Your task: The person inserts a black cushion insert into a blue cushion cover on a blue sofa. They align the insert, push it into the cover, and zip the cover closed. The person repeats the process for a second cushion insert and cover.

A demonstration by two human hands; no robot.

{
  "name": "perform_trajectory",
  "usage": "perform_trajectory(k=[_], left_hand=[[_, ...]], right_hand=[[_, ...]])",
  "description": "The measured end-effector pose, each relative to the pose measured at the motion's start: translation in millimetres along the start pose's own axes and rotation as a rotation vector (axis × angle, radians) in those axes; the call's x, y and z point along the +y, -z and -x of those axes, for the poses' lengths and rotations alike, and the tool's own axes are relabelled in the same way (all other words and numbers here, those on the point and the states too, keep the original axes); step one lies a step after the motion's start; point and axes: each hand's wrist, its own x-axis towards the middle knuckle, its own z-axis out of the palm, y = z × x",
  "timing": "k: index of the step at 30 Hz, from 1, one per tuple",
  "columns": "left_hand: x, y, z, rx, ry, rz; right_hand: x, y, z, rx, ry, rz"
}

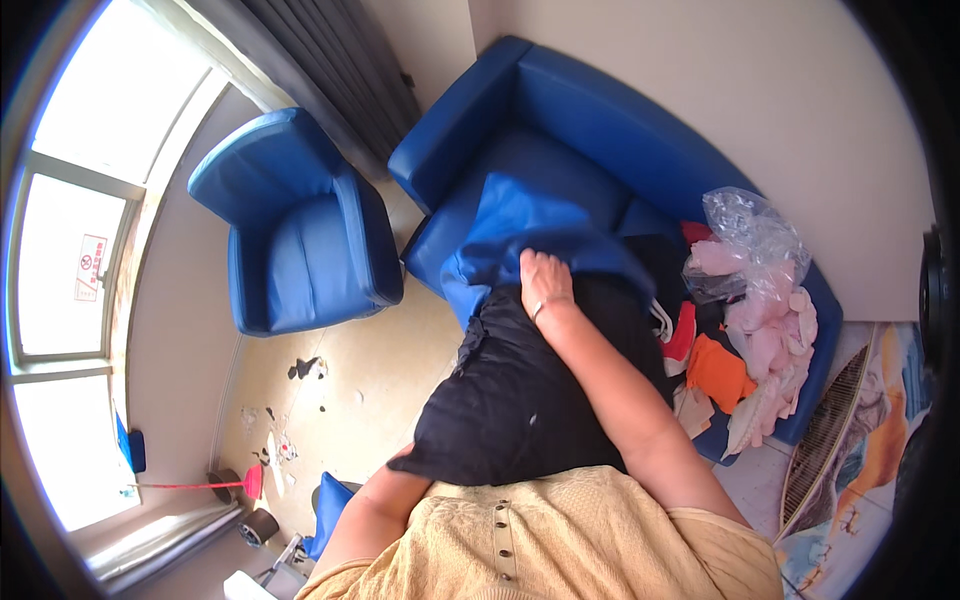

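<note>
A dark navy-black garment [517, 390] hangs in front of my body, with gathered fabric along its left side. Just beyond its upper part, a bright blue cloth [525, 217] lies bunched over the sofa seat. My right hand [546, 279], with a bracelet at the wrist, has its fingers curled on the blue cloth where it meets the dark garment. My left forearm [394, 491] reaches under the garment's lower left corner, and the left hand is hidden behind the fabric.
A blue sofa [600, 97] bears a heap of pink clothes [765, 337], an orange cloth [716, 371] and a clear plastic bag [750, 225]. To the left stands a blue armchair [300, 247]. Scraps [281, 450] and a red-handled plunger-like tool [251, 481] are on the floor side.
</note>
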Motion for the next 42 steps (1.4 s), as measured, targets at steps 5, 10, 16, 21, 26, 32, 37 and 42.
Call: perform_trajectory(k=[5, 10, 16, 21, 26, 32, 37, 42], left_hand=[[-41.2, 83.7, -0.5, 0.249, 0.124, 0.072], [56.8, 145.6, -27.5, 0.201, 0.354, 0.512], [77.4, 120.2, -113.9, 0.240, 0.333, -0.156], [26.9, 119.8, -119.5, 0.421, 0.148, -0.064], [-68.6, 98.8, -124.7, 0.544, -0.118, 0.305], [-90.1, 91.0, -50.3, 0.534, -0.060, 0.027], [-7.6, 172.6, -51.2, -0.120, 0.063, -0.787], [171.4, 138.6, -65.9, 0.080, -0.434, -1.000]], right_hand=[[-18.8, -83.9, 11.5, -0.151, 0.199, -0.118], [-13.8, -79.6, -29.7, -0.304, 0.267, -0.136], [26.2, -65.6, -99.4, -0.710, 0.619, -0.272], [131.2, -73.7, -104.1, -0.801, 0.306, -0.551], [142.1, -188.2, 48.2, -0.273, 0.404, -0.506], [53.1, -158.9, 91.5, -0.323, 0.312, -0.070], [34.3, -159.2, 80.5, -0.324, 0.227, -0.127], [38.3, -131.9, 79.9, -0.049, 0.070, -0.183]])
